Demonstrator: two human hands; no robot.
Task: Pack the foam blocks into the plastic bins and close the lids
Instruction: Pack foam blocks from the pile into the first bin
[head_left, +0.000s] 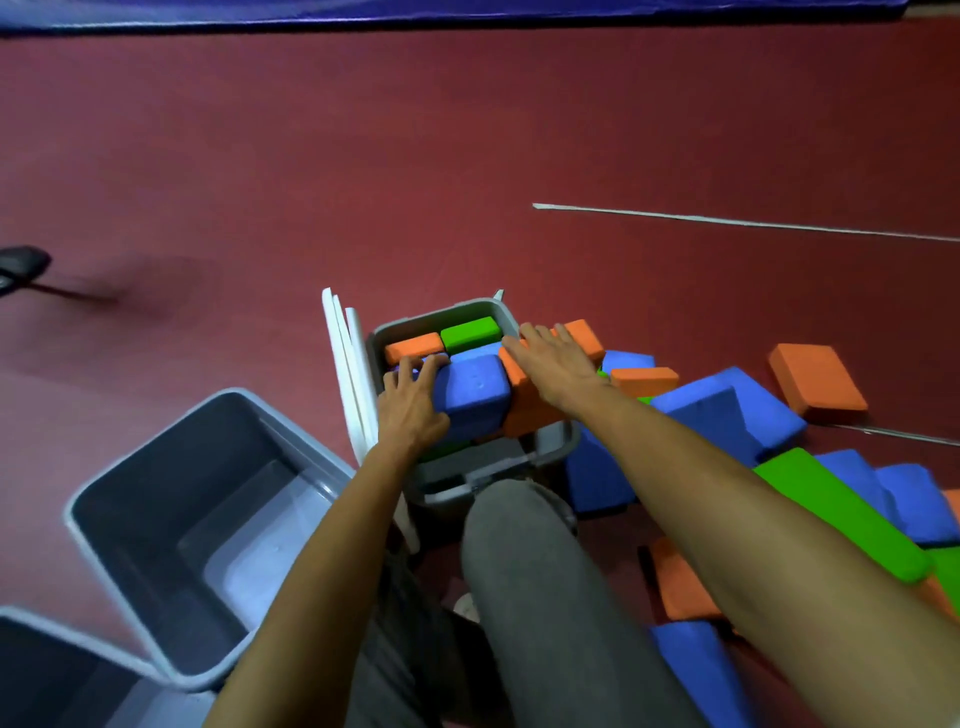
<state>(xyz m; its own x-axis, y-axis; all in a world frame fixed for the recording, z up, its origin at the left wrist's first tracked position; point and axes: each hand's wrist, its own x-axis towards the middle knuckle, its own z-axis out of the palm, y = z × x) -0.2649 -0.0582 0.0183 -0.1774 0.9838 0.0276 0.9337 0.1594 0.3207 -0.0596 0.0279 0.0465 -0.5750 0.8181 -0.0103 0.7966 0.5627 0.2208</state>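
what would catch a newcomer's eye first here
The bright foam blocks: a grey bin at centre is crammed with orange, green and blue ones, and a loose pile sprawls on the red floor to its right. The person reaches in, the left grip curled round a blue block, the right grip flat on an orange block. An empty bin sits lower left.

Gym or play hall: maroon floor (467, 130), white line (727, 221), blue mat (415, 10), foam blocks (727, 410).
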